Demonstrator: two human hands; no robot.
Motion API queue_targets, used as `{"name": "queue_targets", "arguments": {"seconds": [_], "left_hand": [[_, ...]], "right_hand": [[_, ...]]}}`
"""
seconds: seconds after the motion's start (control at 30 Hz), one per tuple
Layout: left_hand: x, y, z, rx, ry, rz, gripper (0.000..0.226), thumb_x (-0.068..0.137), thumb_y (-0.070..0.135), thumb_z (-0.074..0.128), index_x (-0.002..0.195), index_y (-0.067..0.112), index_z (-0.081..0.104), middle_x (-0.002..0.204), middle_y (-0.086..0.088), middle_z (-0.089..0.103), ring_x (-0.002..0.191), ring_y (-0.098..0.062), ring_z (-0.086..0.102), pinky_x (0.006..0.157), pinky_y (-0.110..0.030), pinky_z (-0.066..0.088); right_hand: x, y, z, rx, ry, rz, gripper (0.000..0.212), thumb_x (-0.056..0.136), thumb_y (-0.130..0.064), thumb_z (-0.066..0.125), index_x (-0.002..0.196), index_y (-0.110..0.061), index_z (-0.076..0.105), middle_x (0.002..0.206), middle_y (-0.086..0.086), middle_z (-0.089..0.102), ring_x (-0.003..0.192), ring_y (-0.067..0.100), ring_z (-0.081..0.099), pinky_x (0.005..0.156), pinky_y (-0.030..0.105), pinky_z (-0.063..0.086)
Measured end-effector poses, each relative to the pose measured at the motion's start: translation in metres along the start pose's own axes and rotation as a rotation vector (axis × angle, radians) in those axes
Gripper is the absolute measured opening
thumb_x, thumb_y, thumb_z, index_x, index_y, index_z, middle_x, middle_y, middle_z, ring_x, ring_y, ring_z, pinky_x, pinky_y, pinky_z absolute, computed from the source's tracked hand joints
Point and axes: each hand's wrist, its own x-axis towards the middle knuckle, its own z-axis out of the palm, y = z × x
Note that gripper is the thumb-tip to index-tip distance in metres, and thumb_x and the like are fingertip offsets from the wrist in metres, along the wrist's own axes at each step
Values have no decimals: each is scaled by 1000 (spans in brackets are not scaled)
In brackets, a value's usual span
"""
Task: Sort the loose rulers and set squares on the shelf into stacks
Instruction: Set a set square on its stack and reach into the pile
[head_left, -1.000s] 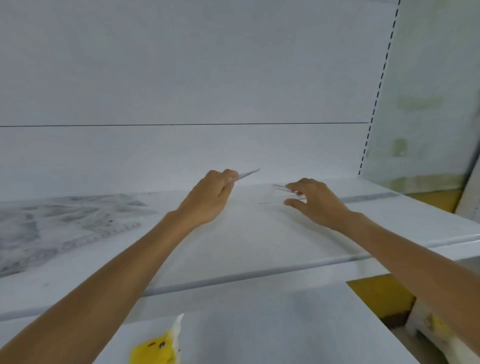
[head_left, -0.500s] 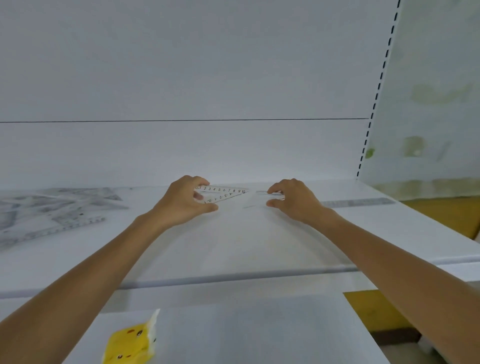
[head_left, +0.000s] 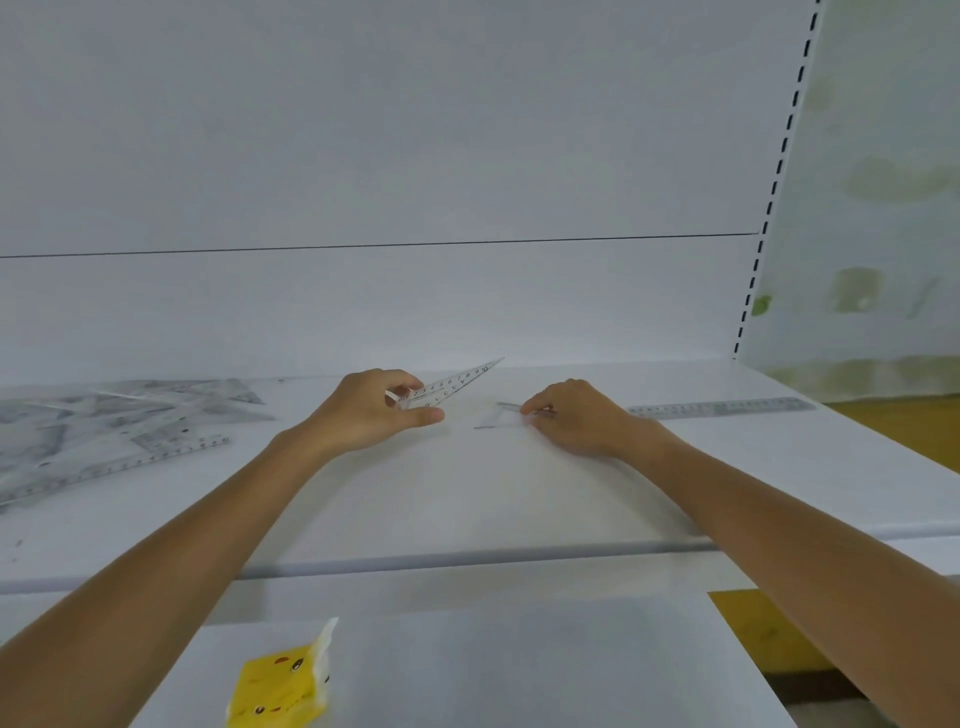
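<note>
While the left hand (head_left: 374, 410) pinches a clear numbered plastic set square (head_left: 457, 384), tip tilted up off the white shelf (head_left: 467, 509) | right hand (head_left: 576, 415), fingers curled, pinches a second clear set square (head_left: 496, 417) lying flat just beside | pile of loose clear rulers and set squares (head_left: 119, 426) at left end | long clear ruler (head_left: 722, 407) near right end

A white back panel (head_left: 415, 130) adjoins a stained, pale wall (head_left: 883, 156).
</note>
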Motion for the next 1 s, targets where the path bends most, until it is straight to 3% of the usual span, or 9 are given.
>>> {"name": "queue_targets", "arguments": {"seconds": [0.1, 0.17, 0.23, 0.37, 0.5, 0.7, 1.0], "left_hand": [[2, 4, 4, 6, 6, 16, 52, 68, 55, 71, 111, 29, 61, 111, 8, 59, 88, -4, 56, 69, -18, 38], [4, 8, 8, 11, 12, 36, 52, 68, 53, 72, 112, 28, 60, 111, 7, 58, 91, -8, 56, 73, -20, 38], [7, 15, 14, 12, 11, 52, 52, 70, 51, 72, 113, 26, 59, 112, 7, 58, 92, -9, 55, 76, -21, 37], [16, 42, 31, -66, 9, 123, 44, 73, 49, 70, 109, 24, 61, 111, 8, 59, 89, -4, 54, 71, -14, 38], [29, 70, 50, -89, -19, 180, 43, 78, 46, 66, 114, 25, 58, 116, 4, 58, 98, -9, 54, 79, -21, 39], [38, 68, 70, 141, -48, 168, 49, 87, 41, 57, 129, 18, 48, 126, -10, 50, 120, -25, 44, 98, -37, 39], [34, 59, 85, 298, -159, 185, 53, 92, 44, 45, 140, 26, 33, 147, 1, 29, 134, -23, 23, 110, -42, 24]], "right_hand": [[-12, -3, -7, -116, 14, 4, 38, 94, -9, 37, 126, -17, 55, 133, 6, 51, 126, 25, 42, 102, 39, 37], [-25, -4, -14, -114, 39, 22, 38, 96, -12, 36, 128, -25, 51, 139, 3, 46, 126, 21, 40, 102, 35, 36], [-46, -5, -21, -60, 57, 2, 27, 97, -22, 39, 113, -36, 55, 135, 2, 51, 115, 16, 45, 95, 31, 38], [-95, -1, -25, -81, -57, -52, 38, 95, -46, 37, 129, -35, 50, 136, -15, 47, 128, 9, 37, 106, 28, 30], [-117, 5, -18, -21, -51, -77, 41, 95, -46, 36, 135, -39, 42, 143, -19, 36, 132, 0, 25, 108, 20, 19], [-117, 8, -13, -40, 21, -98, 39, 96, -45, 36, 133, -40, 43, 142, -22, 37, 130, -3, 25, 97, 11, 16], [-115, 11, -8, -49, 57, -106, 40, 93, -47, 37, 132, -41, 45, 140, -23, 40, 127, -4, 28, 94, 9, 19]]}}
